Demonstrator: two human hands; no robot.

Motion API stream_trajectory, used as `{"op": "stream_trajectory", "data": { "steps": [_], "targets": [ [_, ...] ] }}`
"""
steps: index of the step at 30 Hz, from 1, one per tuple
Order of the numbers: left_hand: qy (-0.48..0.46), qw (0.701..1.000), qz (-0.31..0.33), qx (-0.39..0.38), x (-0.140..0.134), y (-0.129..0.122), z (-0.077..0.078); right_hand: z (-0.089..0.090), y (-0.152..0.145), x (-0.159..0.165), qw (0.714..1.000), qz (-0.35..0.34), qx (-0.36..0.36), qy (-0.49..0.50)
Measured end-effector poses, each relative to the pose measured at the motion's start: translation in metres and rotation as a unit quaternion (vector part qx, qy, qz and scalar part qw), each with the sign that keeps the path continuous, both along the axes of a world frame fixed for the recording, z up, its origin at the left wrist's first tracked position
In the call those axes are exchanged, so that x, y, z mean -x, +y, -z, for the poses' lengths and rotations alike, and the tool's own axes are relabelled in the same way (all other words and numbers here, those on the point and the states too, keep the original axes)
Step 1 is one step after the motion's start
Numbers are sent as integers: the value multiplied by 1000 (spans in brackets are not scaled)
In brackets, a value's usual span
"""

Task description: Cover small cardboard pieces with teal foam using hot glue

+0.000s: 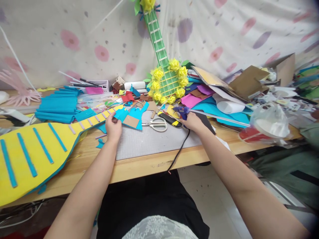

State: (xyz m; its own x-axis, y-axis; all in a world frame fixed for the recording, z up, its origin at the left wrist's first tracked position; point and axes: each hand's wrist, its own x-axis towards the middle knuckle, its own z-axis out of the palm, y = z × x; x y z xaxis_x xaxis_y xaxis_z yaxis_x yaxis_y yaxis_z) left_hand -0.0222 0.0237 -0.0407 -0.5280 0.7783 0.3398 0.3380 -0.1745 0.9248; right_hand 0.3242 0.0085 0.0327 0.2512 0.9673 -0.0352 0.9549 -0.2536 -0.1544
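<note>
A flat yellow cardboard guitar [57, 139] with blue and pale strips lies on the left of the table, its narrow neck reaching toward the middle. My left hand [114, 127] is closed at that neck, thumb and fingers curled at its edge. Beside these fingers are torn blue crepe paper [139, 116] and a small brown cardboard piece [131, 121]. My right hand [193, 121] grips a dark blue glue gun [181, 112]. A long clear glue stick [219, 118] extends behind the gun, and a black cord [180, 149] hangs below my hand.
White-handled scissors [159, 125] and a black-yellow cutter [169, 119] lie on the grey cutting mat [149, 144]. A green guitar with yellow flowers [164, 76] leans at the back. Paper scraps and cardboard [249, 81] pile up behind; a bagged cup [265, 124] stands right.
</note>
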Motion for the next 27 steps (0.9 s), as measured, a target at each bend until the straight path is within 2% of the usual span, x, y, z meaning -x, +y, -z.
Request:
{"op": "stream_trajectory", "data": {
  "steps": [2, 4, 6, 8, 10, 11, 13, 15, 19, 21, 24, 25, 27],
  "targets": [
    [4, 1000, -2, 1, 0, 0, 0, -12, -14, 8, 997, -18, -17, -79],
    [5, 1000, 0, 2, 0, 1, 0, -25, -26, 19, 993, -45, -6, -112],
    [0, 1000, 5, 0, 0, 1, 1, -35, -32, 30, 993, -70, 50, -87],
    [-14, 1000, 11, -4, 0, 2, 2, -37, -29, 45, 988, -127, 84, -17],
    [-39, 999, 17, -10, -1, 2, 2, -30, -18, 64, 973, -187, 67, 113],
    [-57, 998, 20, -13, -2, 1, 1, -24, -11, 75, 957, -196, 62, 203],
    [-105, 994, 27, -19, -5, -1, -3, -10, 6, 99, 914, -177, 51, 362],
    [-174, 984, 31, -20, -8, -3, -11, 4, 23, 124, 880, -142, 29, 453],
    [-326, 945, 4, -18, -13, -8, -29, 20, 46, 161, 845, -77, -23, 529],
    [-380, 925, -5, -27, -12, -9, -34, 24, 49, 172, 833, -67, -42, 548],
    [-443, 895, 15, -47, -9, -10, -37, 32, 44, 182, 816, -63, -36, 574],
    [-463, 885, 25, -50, -8, -10, -37, 34, 41, 183, 805, -61, -35, 588],
    [-493, 867, 45, -51, -6, -10, -37, 38, 35, 185, 765, -76, -37, 638]
  ]
}}
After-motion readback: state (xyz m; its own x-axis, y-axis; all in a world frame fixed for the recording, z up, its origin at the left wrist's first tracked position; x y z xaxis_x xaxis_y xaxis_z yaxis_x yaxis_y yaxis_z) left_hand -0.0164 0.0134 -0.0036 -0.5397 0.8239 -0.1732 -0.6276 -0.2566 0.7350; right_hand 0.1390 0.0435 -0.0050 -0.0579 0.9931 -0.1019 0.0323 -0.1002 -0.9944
